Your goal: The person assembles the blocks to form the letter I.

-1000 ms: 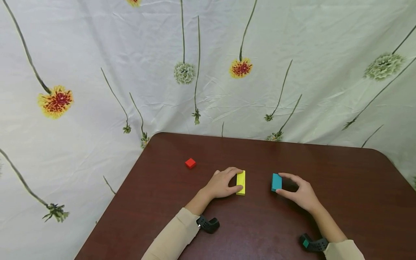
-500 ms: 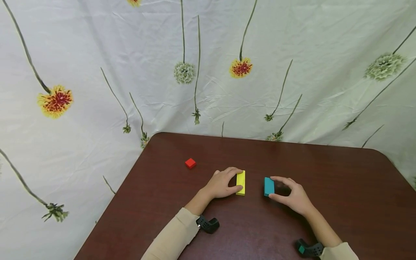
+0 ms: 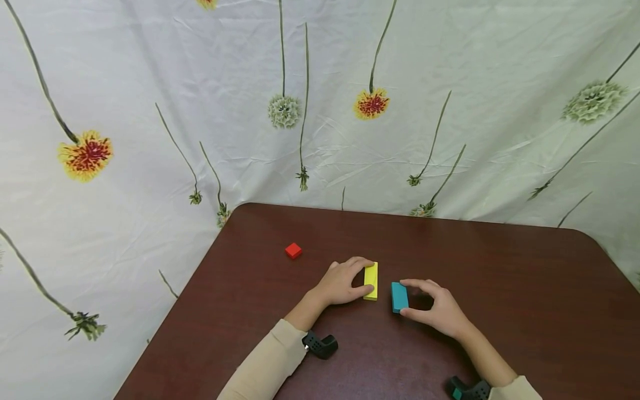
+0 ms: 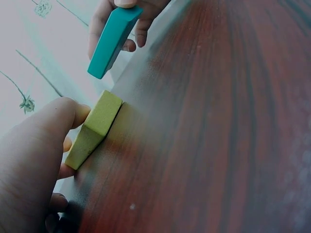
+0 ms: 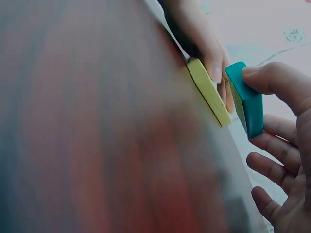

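Observation:
My left hand (image 3: 340, 282) pinches a yellow block (image 3: 370, 281) by its far and near ends, thumb nearest me. In the left wrist view the yellow block (image 4: 99, 121) stands on the tabletop. To its right, my right hand (image 3: 441, 311) holds a blue-green block (image 3: 399, 297) between thumb and fingers. Both wrist views show the blue-green block (image 5: 247, 99) raised above the table, slightly tilted, with a gap between it and the yellow one. A small red block (image 3: 293, 250) lies farther back on the left, touched by neither hand.
The dark reddish-brown table (image 3: 525, 278) has rounded far corners. Behind it hangs a white cloth (image 3: 225, 83) printed with flowers. A black strap (image 3: 320, 345) circles the left wrist and another black strap (image 3: 468, 389) the right.
My right hand has carried the blue-green block leftward and a little nearer me, closing much of the gap to the yellow block. The left hand, yellow block and red block have stayed put.

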`<state>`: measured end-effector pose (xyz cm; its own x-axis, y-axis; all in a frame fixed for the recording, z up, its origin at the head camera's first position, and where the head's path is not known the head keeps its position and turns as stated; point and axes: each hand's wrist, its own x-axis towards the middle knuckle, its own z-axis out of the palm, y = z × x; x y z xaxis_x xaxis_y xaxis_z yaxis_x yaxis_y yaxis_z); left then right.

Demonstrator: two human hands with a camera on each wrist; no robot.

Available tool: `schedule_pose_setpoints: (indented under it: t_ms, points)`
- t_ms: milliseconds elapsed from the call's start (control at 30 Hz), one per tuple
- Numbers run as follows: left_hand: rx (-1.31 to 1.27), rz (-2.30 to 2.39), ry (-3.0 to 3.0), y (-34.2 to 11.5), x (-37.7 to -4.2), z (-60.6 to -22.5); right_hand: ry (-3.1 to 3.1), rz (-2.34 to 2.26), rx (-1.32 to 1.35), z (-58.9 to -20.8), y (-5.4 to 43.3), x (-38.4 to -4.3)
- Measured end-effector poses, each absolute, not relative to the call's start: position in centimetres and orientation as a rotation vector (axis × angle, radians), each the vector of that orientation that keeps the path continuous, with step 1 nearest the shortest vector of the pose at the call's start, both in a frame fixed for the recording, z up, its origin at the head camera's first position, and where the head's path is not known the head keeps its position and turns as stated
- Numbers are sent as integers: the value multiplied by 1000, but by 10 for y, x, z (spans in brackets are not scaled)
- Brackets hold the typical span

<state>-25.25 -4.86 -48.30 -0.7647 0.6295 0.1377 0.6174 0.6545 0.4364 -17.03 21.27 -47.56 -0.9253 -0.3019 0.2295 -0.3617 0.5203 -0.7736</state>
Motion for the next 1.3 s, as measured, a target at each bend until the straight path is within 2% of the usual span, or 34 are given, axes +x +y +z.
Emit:
schedule_pose_setpoints:
  t_ms: [1300]
  points:
    - [1086, 764, 2822, -50, -250, -481, -2613, 1343, 891, -487, 166, -155]
